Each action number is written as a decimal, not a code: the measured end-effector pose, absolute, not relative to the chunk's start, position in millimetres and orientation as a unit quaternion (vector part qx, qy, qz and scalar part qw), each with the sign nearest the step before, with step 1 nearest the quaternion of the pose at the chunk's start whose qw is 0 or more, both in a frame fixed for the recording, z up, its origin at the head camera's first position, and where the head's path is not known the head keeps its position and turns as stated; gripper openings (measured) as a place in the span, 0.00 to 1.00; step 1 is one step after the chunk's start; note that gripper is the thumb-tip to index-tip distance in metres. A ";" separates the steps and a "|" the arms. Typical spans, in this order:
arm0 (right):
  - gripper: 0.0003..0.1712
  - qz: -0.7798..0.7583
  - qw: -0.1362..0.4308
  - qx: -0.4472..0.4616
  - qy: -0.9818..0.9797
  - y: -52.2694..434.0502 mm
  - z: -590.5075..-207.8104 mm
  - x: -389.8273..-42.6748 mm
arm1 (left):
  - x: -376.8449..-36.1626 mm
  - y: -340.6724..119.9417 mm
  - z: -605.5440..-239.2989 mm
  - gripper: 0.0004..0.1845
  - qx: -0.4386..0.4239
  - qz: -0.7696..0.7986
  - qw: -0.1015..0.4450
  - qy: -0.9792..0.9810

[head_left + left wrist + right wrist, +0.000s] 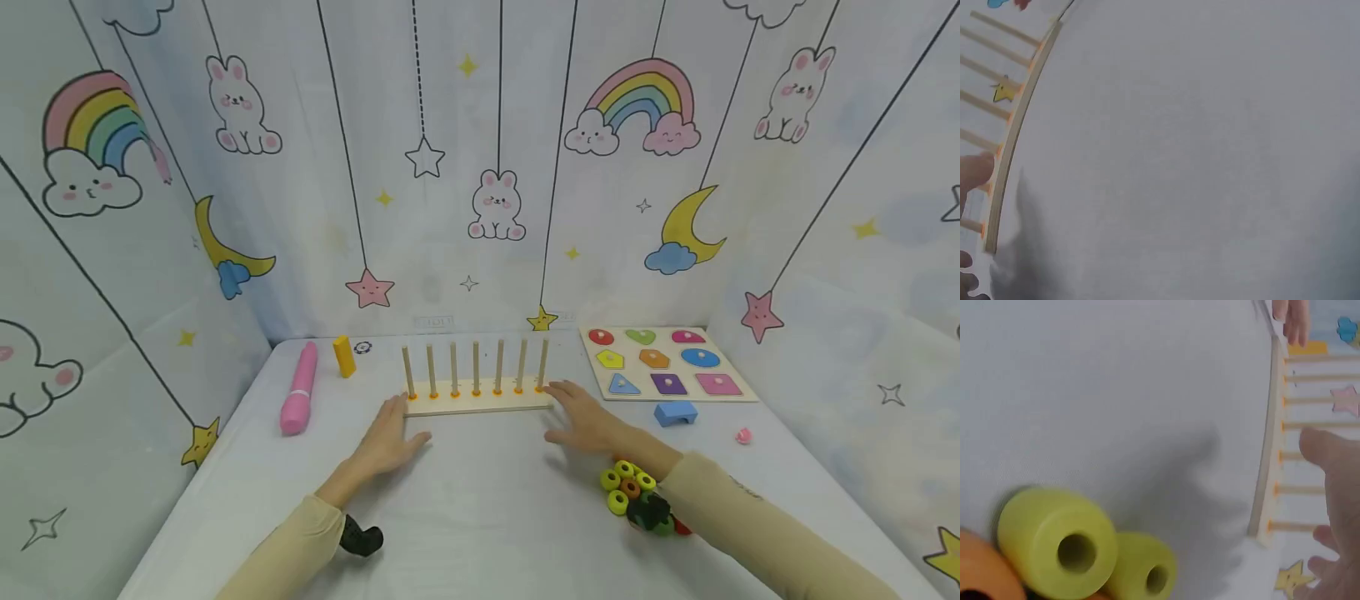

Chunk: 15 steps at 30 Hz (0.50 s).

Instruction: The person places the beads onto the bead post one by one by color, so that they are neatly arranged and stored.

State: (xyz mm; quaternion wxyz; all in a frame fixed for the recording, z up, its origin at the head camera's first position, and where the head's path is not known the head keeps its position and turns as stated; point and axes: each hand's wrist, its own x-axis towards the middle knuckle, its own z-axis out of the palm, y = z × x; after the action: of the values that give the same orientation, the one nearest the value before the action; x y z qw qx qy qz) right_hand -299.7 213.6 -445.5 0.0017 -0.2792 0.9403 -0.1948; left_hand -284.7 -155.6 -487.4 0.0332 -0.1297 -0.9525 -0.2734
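Note:
A pale wooden peg board (480, 405) with a row of several upright pegs lies toward the back of the table. At its left end is my left hand (384, 440), fingertips right at the board's edge and thumb stretched inward. My right hand (583, 419) is at the other end, its fingers by the corner and its thumb spread away. Both hands are empty. In the right wrist view, yellow-green beads (1057, 544) with holes lie below the right hand, beside an orange bead (985, 569).
A shape puzzle board (652, 383), a blue block (676, 413) and a small pink piece (743, 436) are at the right. A pink stick (300, 392) and a yellow block (344, 357) stand at the left. A dark object (362, 538) is by the left sleeve.

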 end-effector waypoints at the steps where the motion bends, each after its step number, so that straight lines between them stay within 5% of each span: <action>1: 0.42 -0.207 -0.004 -0.268 0.941 218.9 -448.2 -302.2 | -289.9 -157.3 -489.4 0.46 -0.111 -0.289 0.032 -0.951; 8: 0.23 -0.285 -0.023 -0.234 0.929 258.8 -460.2 -309.9 | -316.8 -169.2 -499.2 0.44 -0.049 -0.301 0.007 -0.952; 15: 0.15 -0.282 -0.013 -0.218 0.934 290.4 -472.4 -307.0 | -332.6 -173.1 -500.5 0.44 -0.060 -0.278 0.007 -0.959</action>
State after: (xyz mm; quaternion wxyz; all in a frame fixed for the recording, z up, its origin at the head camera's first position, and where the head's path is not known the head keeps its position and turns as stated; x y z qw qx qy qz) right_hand -307.0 290.4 -472.4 -0.0129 -0.2184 0.9342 -0.2816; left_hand -332.6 -173.1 -500.5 0.0071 -0.0603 -0.9586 -0.2783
